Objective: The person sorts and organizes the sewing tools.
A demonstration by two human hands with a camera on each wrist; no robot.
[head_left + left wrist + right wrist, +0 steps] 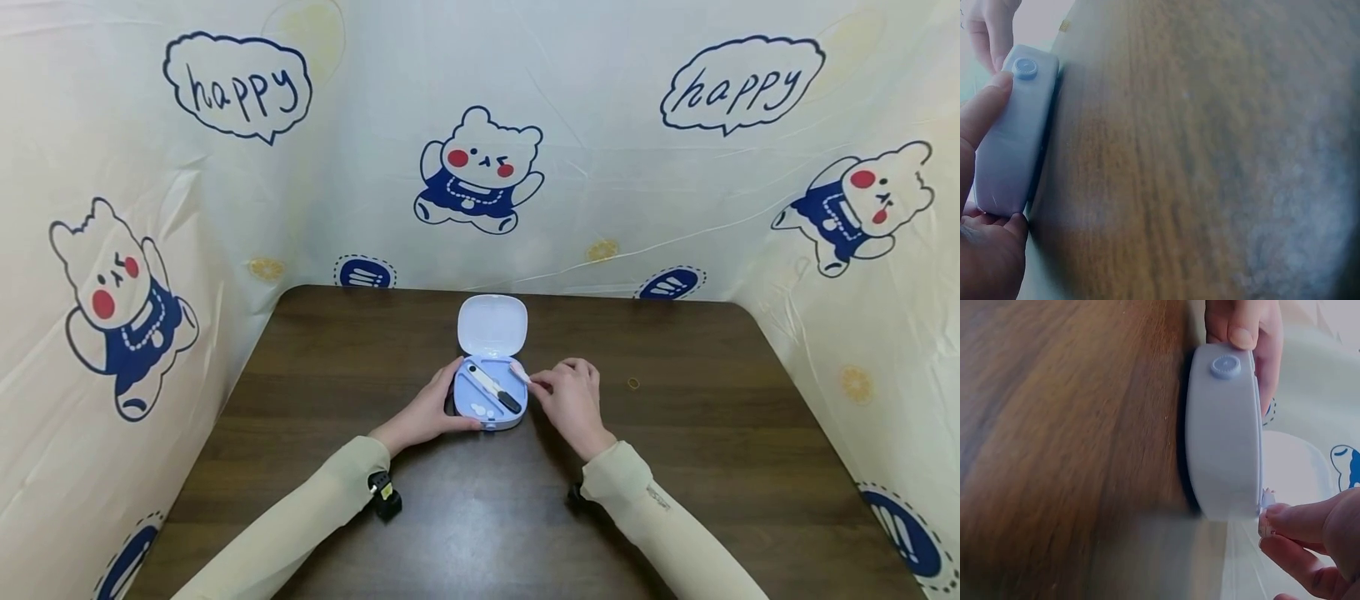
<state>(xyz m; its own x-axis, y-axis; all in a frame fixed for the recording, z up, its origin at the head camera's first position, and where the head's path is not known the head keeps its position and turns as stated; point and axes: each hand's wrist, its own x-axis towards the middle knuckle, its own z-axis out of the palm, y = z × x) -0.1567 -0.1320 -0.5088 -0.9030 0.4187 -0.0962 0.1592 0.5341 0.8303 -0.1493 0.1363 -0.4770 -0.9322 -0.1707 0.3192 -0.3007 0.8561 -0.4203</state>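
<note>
A light-blue case (pixel 491 422) with a front button stands on the table, its pale lid (pixel 492 325) raised at the back. In its tray lies a slim white stick with a black end (pixel 491 387), set at a slant. My left hand (pixel 427 411) grips the case from the left, thumb at the front and fingers along the side. At the case's right rim my right hand (pixel 573 400) pinches a small pinkish-white piece (pixel 1266 524) between thumb and forefinger. The fingers partly hide this piece, so its kind is unclear.
A thin yellowish ring or band (pixel 633 383) lies on the brown table (pixel 480 517), right of my right hand. A cloth printed with bears (pixel 480 171) hangs around the back and sides.
</note>
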